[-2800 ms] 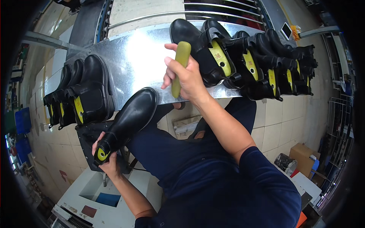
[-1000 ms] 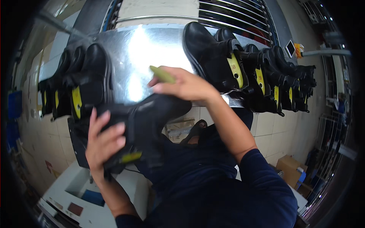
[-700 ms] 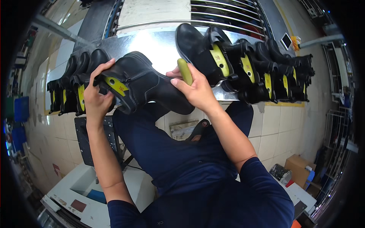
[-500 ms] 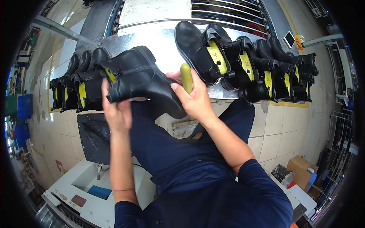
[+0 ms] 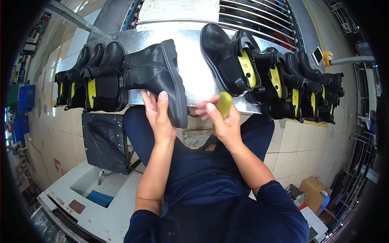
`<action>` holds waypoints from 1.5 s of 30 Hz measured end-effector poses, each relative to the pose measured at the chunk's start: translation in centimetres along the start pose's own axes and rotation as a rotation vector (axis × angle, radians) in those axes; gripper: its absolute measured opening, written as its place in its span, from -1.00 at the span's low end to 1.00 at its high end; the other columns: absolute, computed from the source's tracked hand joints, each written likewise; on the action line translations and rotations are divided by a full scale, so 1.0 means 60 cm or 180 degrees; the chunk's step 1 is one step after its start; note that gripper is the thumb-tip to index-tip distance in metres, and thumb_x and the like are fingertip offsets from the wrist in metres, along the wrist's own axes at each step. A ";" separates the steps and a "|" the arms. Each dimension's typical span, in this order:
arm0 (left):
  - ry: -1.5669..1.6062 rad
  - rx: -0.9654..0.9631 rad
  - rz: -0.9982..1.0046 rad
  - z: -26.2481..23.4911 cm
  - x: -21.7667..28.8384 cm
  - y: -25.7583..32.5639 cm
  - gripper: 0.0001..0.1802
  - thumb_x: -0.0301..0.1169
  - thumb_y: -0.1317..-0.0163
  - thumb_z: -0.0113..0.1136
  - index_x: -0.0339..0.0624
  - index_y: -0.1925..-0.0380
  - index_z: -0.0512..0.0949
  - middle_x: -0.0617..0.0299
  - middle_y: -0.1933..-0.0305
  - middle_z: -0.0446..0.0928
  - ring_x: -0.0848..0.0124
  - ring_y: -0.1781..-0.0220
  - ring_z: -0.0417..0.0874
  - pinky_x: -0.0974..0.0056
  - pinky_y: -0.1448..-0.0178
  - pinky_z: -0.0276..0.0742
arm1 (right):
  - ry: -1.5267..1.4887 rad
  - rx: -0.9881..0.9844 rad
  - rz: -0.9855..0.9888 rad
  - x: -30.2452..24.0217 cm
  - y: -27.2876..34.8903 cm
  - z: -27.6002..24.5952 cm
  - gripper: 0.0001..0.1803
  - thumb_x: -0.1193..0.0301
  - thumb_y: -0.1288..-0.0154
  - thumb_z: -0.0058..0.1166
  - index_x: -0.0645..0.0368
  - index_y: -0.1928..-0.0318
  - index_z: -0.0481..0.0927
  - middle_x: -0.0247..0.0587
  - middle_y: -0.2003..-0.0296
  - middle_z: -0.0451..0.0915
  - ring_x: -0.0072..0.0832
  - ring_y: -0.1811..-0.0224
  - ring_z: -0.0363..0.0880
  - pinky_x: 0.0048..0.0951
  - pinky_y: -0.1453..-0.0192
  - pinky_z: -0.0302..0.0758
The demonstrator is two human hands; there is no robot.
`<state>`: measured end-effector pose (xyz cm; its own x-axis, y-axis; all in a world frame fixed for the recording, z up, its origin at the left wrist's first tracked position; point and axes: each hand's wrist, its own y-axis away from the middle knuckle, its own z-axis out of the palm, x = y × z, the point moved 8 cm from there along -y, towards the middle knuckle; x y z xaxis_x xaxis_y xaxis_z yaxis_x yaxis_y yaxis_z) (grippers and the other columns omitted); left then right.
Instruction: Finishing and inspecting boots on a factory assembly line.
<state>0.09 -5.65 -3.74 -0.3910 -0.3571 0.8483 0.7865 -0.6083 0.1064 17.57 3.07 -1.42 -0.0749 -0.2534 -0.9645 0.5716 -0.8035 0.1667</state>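
Observation:
A black ankle boot (image 5: 152,69) with a side zip lies tipped on its side, its thick sole turned to the right. My left hand (image 5: 160,117) grips it from below, thumb on the upper near the sole. To the right of the boot, apart from it, my right hand (image 5: 223,123) is closed around a tool with a rounded yellow-green handle (image 5: 224,104); the tool's other end cannot be made out. Standing boots flank my hands: the closest on the right is a black boot (image 5: 227,60) with a yellow insole, and on the left another black boot (image 5: 107,81).
A metal-topped bench (image 5: 192,44) carries several more black boots at both ends. Behind it runs a roller conveyor (image 5: 255,16) with a white board (image 5: 178,10). A dark stool-like seat (image 5: 104,141) and a white machine (image 5: 95,206) are at my left. Cardboard boxes (image 5: 314,192) sit lower right.
The boot has turned so its sole faces right and its toe points toward me. My left hand moved from the shaft to the forefoot; my right hand drew away with the tool.

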 end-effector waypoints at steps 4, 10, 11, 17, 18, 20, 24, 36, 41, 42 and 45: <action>-0.0234 0.0003 0.0373 0.033 0.018 0.009 -0.14 -0.43 -0.50 0.19 -0.29 -0.61 -0.09 0.06 -0.52 0.28 0.33 -0.46 0.37 0.22 -0.54 0.25 | 0.1264 0.0004 -0.0989 -0.046 0.037 -0.025 -0.67 0.23 -0.64 -0.09 0.30 0.03 0.53 -0.07 0.27 0.77 -0.47 0.25 0.71 -0.45 0.13 0.60; -0.0600 -0.0176 0.0522 0.059 0.021 0.008 0.11 -0.51 -0.33 0.34 -0.38 -0.62 -0.28 -0.12 -0.57 0.15 0.21 -0.54 0.25 0.21 -0.60 0.08 | 0.1465 -0.0036 -0.0739 -0.051 0.055 -0.015 -0.63 0.21 -0.64 -0.12 0.30 0.10 0.56 -0.23 0.51 0.67 -0.56 0.53 0.61 -0.50 0.40 0.51; -0.0648 -0.0134 0.0506 0.060 0.017 0.009 0.15 -0.50 -0.31 0.37 -0.40 -0.62 -0.30 -0.19 -0.60 0.07 0.15 -0.59 0.18 0.18 -0.63 0.03 | 0.1530 -0.0018 -0.0619 -0.049 0.053 -0.015 -0.63 0.21 -0.64 -0.12 0.29 0.10 0.56 -0.23 0.52 0.66 -0.56 0.53 0.61 -0.50 0.40 0.51; -0.0960 -0.0369 0.0729 0.088 0.015 0.013 0.23 -0.50 -0.28 0.40 -0.30 -0.63 -0.38 -0.34 -0.66 -0.09 0.02 -0.68 0.02 0.07 -0.68 -0.07 | 0.1451 0.0148 -0.0331 -0.047 0.053 -0.022 -0.65 0.23 -0.64 -0.11 0.27 0.07 0.59 -0.24 0.55 0.65 -0.58 0.54 0.58 -0.51 0.38 0.48; -0.1072 -0.0421 0.0839 0.095 0.017 0.016 0.24 -0.50 -0.28 0.41 -0.27 -0.63 -0.39 -0.37 -0.66 -0.11 -0.02 -0.69 0.00 0.04 -0.68 -0.09 | 0.1339 0.0123 -0.0355 -0.052 0.054 -0.022 -0.65 0.23 -0.64 -0.11 0.28 0.06 0.59 -0.25 0.55 0.65 -0.58 0.53 0.57 -0.51 0.37 0.48; -0.1233 -0.0447 0.0878 0.096 0.010 0.018 0.25 -0.48 -0.28 0.41 -0.26 -0.63 -0.40 -0.39 -0.66 -0.11 -0.04 -0.69 -0.01 0.03 -0.69 -0.11 | 0.1235 0.0154 -0.0368 -0.059 0.054 -0.023 -0.65 0.23 -0.64 -0.12 0.28 0.05 0.60 -0.26 0.54 0.65 -0.58 0.53 0.57 -0.51 0.36 0.47; -0.1468 -0.0473 0.0998 0.108 -0.001 0.022 0.25 -0.45 -0.27 0.44 -0.25 -0.64 -0.37 -0.40 -0.66 -0.11 -0.07 -0.71 -0.04 0.00 -0.70 -0.12 | 0.1300 0.0181 -0.0313 -0.053 0.060 -0.026 -0.69 0.28 -0.62 -0.07 0.28 0.03 0.61 -0.27 0.48 0.68 -0.60 0.50 0.59 -0.49 0.34 0.49; -0.2690 -0.1293 0.0887 0.011 0.011 0.145 -0.58 -0.44 -0.38 0.32 -0.36 -0.19 0.53 -0.03 0.05 0.70 0.21 0.08 0.77 0.22 -0.03 0.66 | 0.1164 -0.0222 -0.1830 -0.091 0.065 0.025 -0.66 0.36 -0.41 0.31 0.34 -0.07 0.68 -0.02 0.22 0.74 -0.17 0.20 0.75 -0.37 0.10 0.66; -0.2142 -0.0879 -0.0318 -0.073 -0.029 0.144 -0.87 -0.47 -0.42 0.27 -0.28 0.15 0.55 0.29 0.39 0.62 0.55 0.41 0.60 0.39 0.27 0.52 | 0.2439 0.1379 -0.2100 -0.107 -0.066 0.047 -0.17 0.23 -0.18 0.51 0.29 -0.37 0.43 0.13 -0.16 0.59 0.02 -0.16 0.65 -0.17 -0.20 0.60; -0.2260 -0.0955 -0.0456 -0.087 -0.048 0.145 -0.87 -0.45 -0.39 0.30 -0.28 0.22 0.58 0.21 0.42 0.61 0.52 0.42 0.60 0.37 0.27 0.52 | 0.2669 0.1492 -0.2090 -0.105 -0.089 0.058 -0.09 0.18 -0.13 0.54 0.27 -0.40 0.39 0.17 -0.21 0.56 0.07 -0.20 0.62 -0.13 -0.25 0.58; -0.3112 -0.2180 0.0231 -0.050 -0.082 0.138 -0.80 -0.40 -0.26 0.42 -0.32 0.36 0.61 -0.01 0.45 0.60 0.03 0.42 0.65 0.17 0.22 0.59 | 0.2617 0.1354 -0.0739 -0.088 -0.124 0.048 -0.10 0.06 -0.09 0.52 0.26 -0.34 0.44 0.26 -0.06 0.65 0.11 -0.12 0.67 -0.05 -0.19 0.60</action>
<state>7.10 -11.08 -8.57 0.4064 0.1038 0.9078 0.2575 -0.9663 -0.0048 11.35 8.84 2.99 0.5414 0.2649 -0.7979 0.2574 -0.9557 -0.1427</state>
